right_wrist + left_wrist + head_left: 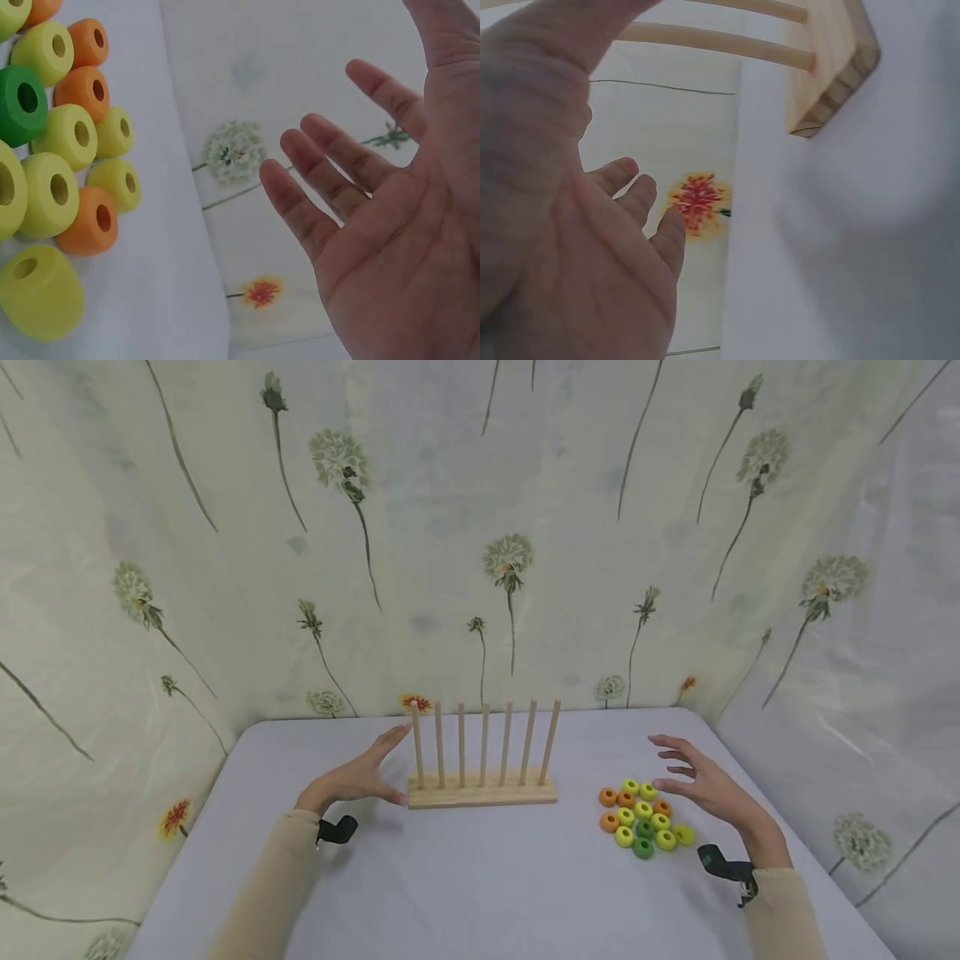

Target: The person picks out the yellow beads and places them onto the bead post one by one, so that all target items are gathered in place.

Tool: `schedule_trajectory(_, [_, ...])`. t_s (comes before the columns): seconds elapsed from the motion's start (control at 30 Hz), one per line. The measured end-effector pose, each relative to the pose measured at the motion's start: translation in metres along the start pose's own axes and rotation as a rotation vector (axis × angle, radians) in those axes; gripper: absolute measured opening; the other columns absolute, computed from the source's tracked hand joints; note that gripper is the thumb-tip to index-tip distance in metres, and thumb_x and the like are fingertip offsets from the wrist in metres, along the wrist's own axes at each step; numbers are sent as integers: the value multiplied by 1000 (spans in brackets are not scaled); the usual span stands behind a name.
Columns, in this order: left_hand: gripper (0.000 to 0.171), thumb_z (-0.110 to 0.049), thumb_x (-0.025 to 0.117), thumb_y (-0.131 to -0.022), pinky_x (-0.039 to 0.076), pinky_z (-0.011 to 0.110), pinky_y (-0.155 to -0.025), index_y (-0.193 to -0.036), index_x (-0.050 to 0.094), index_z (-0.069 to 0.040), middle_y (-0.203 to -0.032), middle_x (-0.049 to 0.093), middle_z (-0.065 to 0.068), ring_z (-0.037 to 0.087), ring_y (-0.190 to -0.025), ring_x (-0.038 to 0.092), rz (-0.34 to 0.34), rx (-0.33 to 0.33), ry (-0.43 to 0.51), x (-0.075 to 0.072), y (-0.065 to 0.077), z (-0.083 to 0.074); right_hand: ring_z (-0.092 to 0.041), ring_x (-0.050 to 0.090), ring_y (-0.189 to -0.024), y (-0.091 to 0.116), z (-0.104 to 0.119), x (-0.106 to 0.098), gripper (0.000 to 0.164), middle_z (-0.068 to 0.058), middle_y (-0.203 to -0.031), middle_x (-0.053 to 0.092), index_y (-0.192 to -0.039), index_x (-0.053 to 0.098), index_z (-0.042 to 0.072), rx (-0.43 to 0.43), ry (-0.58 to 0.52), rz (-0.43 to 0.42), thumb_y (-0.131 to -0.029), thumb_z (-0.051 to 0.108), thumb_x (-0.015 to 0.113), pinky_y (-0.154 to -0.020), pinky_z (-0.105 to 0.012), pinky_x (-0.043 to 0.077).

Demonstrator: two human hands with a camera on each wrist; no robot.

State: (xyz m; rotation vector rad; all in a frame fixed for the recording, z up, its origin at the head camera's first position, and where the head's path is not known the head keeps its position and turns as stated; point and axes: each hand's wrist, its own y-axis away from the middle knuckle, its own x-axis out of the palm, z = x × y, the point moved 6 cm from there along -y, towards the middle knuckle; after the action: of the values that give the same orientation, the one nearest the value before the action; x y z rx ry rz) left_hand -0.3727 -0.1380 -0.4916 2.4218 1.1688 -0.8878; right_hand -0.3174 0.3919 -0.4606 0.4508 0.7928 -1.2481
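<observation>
Both sleeves frame the tabletop [480,877]. Left hand [360,777] hovers open beside the peg rack [483,793]; right hand [712,789] spreads empty over the beads [643,818]. Every peg stands bare, all beads unthreaded.

Place: makeshift recording booth
Evidence: dandelion-print fabric backdrop [480,527] hung closely around three sides of the white table [487,877]

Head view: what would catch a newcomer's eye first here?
The wooden peg rack stands mid-table with seven bare upright pegs. To its right lies a cluster of beads in yellow-green, orange and green. The left hand hovers open beside the rack's left end, and the right hand hovers open just right of the beads.
</observation>
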Motion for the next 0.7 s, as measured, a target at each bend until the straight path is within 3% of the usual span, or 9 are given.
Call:
schedule_trajectory(0.17, [115, -28, 85, -73, 17, 65, -112, -155, 5, -36, -163, -3, 5, 36, -149, -1, 6, -16, 34, 10, -4, 9, -37, 42, -130, 3, -17, 4, 70, -16, -147, 37, -147, 32, 15, 41, -53, 12, -89, 35, 68, -101, -52, 44])
schedule_trajectory(0.23, [115, -30, 85, -72, 16, 64, -113, -155, 6, -35, -163, -2, 5, 35, -149, -1, 17, -49, 41, 15, -5, 14, -40, 41, -130, 4, -24, 7, 66, -18, -145, 40, -143, 35, 12, 73, -86, 16, -90, 34, 68, -100, -60, 40])
schedule_trajectory(0.3, [115, -34, 86, -71, 15, 63, -114, -155, 6, -36, -163, -1, 5, 35, -149, -1, 27, -79, 31, 19, -6, 20, -45, 40, -131, 5, -30, 10, 62, -19, -142, 42, -139, 38, 9, 101, -102, 18, -90, 33, 67, -101, -61, 39])
schedule_trajectory(0.53, [115, -32, 84, -73, 12, 59, -116, -156, 7, -16, -162, 2, 16, 38, -148, 2, 43, -87, 1, 32, -7, 24, -45, 41, -129, 9, -47, 13, 51, -25, -136, 45, -131, 43, 3, 135, -126, 11, -93, 30, 64, -101, -59, 40])
schedule_trajectory(0.6, [114, -30, 84, -73, 11, 58, -117, -156, 9, -14, -162, 3, 16, 38, -149, 2, 38, -96, 13, 35, -7, 26, -38, 46, -127, 9, -51, 15, 49, -26, -134, 46, -131, 43, 2, 133, -130, 8, -94, 28, 63, -100, -54, 44])
schedule_trajectory(0.7, [112, -29, 84, -72, 10, 56, -118, -156, 12, -13, -162, 7, 16, 36, -149, 5, 25, -110, 36, 39, -7, 30, -16, 53, -117, 8, -58, 17, 48, -25, -133, 47, -131, 44, 1, 154, -138, -4, -94, 27, 62, -94, -35, 50])
